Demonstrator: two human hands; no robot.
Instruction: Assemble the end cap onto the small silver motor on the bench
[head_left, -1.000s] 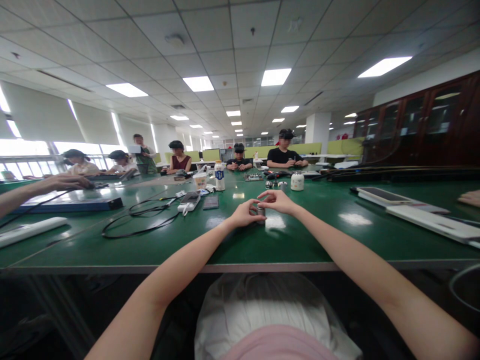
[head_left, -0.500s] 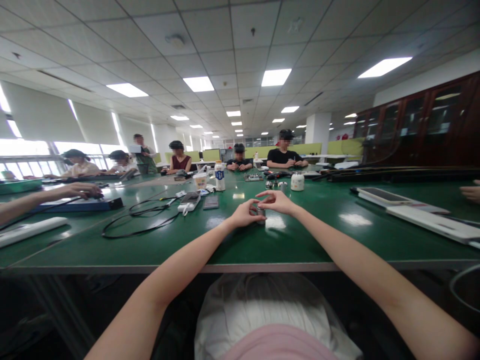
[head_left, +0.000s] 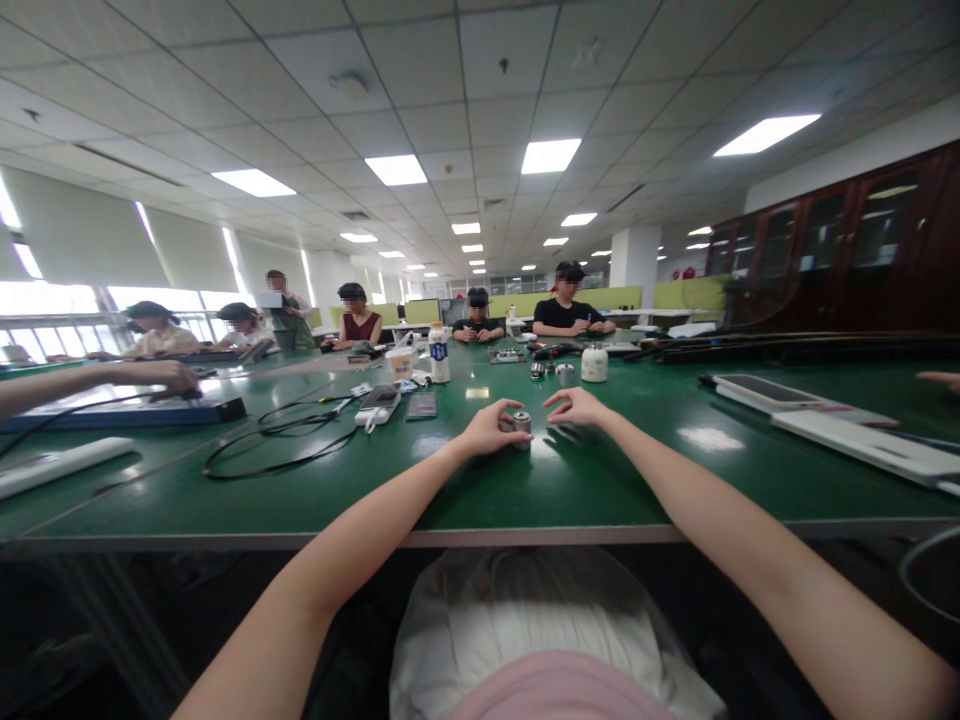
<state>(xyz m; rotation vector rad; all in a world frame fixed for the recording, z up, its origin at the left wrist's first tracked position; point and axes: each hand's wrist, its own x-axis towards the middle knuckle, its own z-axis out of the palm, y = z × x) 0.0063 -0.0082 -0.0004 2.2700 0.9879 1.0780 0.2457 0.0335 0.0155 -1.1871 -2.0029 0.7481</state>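
A small silver metal cylinder stands on the green table in front of me. My left hand curls round its left side, thumb and fingers touching it. My right hand hovers just to the right of the cylinder, a short gap away, fingers loosely spread and bent downward, holding nothing. Both forearms reach out over the table's near edge.
A black cable loop, a white power bank and a dark phone lie to the left. A white jar and a milk bottle stand farther back. White flat devices lie right. Several people sit around the table; another person's arm reaches in at left.
My right hand has come off the top of the cylinder and moved a little to the right. The left hand stays on it. The person's hand at far left shifted slightly.
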